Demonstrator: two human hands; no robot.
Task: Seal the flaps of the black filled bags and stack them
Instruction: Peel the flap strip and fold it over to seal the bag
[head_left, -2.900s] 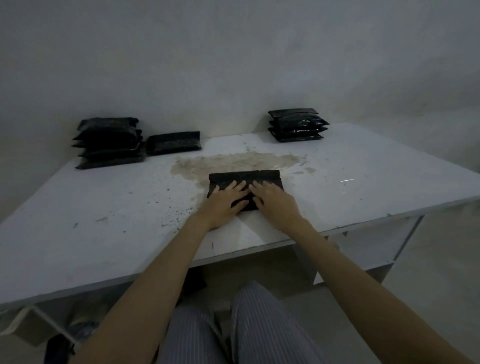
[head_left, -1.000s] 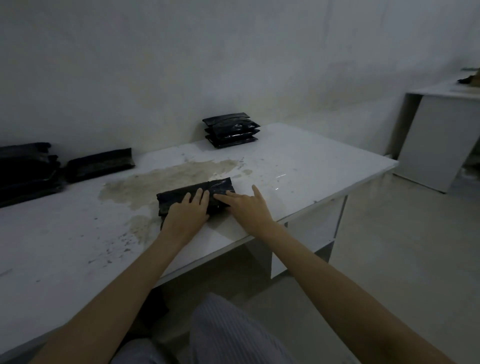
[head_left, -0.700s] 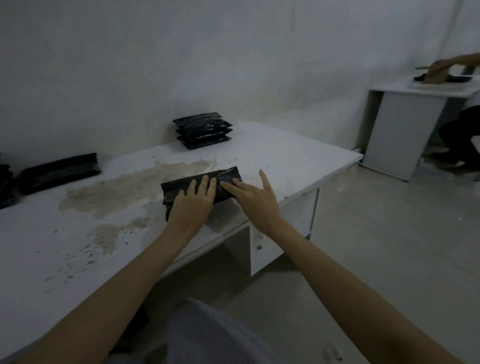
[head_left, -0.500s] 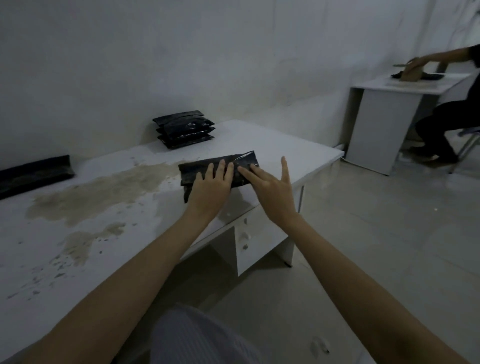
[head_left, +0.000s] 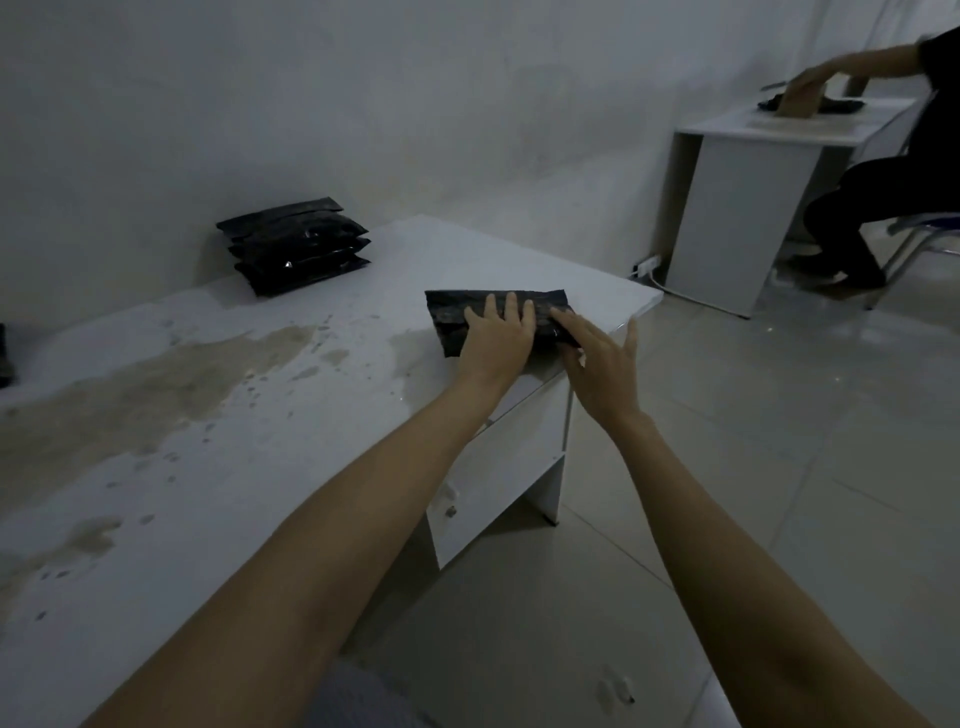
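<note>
A black filled bag (head_left: 457, 314) lies near the right front corner of the white table (head_left: 218, 415). My left hand (head_left: 498, 343) rests flat on its middle with straight fingers. My right hand (head_left: 602, 364) touches the bag's right end with straight fingers and a spread thumb, partly past the table's edge. A stack of several black bags (head_left: 293, 244) stands at the table's back edge by the wall.
A brownish stain (head_left: 156, 384) spreads over the tabletop. A dark bag edge (head_left: 4, 353) shows at the far left. A drawer unit (head_left: 498, 467) sits under the table. At the right, another person (head_left: 883, 171) sits at a second white desk (head_left: 753, 197).
The bag has slid right along the table toward its right corner under both hands. The camera has turned right, bringing the second desk and person into view.
</note>
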